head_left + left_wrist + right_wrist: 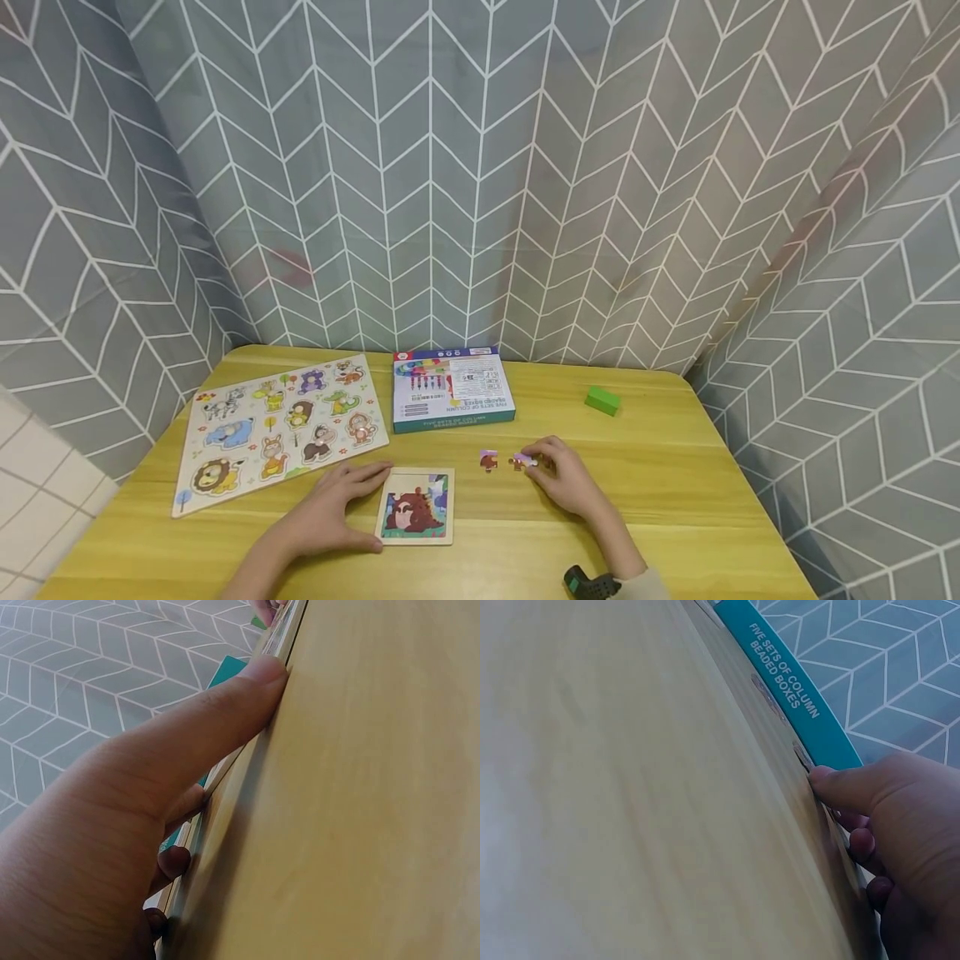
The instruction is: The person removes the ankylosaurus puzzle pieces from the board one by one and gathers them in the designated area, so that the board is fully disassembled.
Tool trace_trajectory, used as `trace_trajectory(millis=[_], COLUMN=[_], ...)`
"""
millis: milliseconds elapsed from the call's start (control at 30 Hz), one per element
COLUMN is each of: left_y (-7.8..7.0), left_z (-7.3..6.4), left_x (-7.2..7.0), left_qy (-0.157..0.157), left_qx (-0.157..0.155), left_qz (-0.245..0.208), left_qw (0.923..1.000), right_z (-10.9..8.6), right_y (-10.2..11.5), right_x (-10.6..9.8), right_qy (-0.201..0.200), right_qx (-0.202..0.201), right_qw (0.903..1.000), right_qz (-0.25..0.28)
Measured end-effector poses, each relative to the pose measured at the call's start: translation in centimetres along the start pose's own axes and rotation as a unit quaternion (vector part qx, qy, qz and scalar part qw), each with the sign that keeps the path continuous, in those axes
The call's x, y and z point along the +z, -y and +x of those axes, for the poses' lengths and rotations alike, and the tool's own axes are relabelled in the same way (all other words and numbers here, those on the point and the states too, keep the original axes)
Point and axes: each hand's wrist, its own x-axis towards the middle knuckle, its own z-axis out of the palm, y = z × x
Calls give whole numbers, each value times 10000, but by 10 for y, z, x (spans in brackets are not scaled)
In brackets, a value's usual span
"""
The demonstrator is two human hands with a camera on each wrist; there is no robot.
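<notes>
A small square jigsaw puzzle tray [416,508] with a pale wooden rim and a brown spiky animal picture lies on the table. My left hand [333,508] holds the tray by its left side, thumb at the near corner and fingertips at the far one. In the left wrist view, the left thumb [225,712] lies along the rim. To the right, my right hand [566,475] pinches a purple-and-brown jigsaw piece [522,461] at the tabletop; its fingers partly hide the piece. Another loose jigsaw piece [489,461] lies between that hand and the tray.
A white animal peg puzzle board [255,450] lies at the left. Behind the tray is a flat box [453,392] with a teal side. A green block [602,400] sits at the back right. Patterned grey curtains [480,183] stand behind the wooden table [675,517].
</notes>
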Motion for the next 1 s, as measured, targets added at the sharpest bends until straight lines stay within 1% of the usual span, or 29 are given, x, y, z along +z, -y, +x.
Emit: trace_trajectory(millis=[133,333,533,600,767,1000], left_y=[-1,-1,-2,-2,-2,-1], left_z=[0,-1,0,1,1,0], left_x=[0,0,-1,-1,-1,0], left_qy=[19,57,5,27,69,131], left_qx=[-30,-188,-112,-140,-169,-171], left_qz=[-8,-36,6,3,-16,-63], left_qw=[10000,9998,9999,9999,9998,9997], right_z=[-1,-1,0,1,1,-1], right_y=[-1,-2,-2,-1,0,2], right_x=[1,1,-1,-2,-3,-3], right_qy=[-24,-21,-31,18,79,77], right_qx=[-38,63,66,188,350,328], right_qw=[10000,9999,9999,9998,9993,9994], right_qz=[6,79,73,89,83,63])
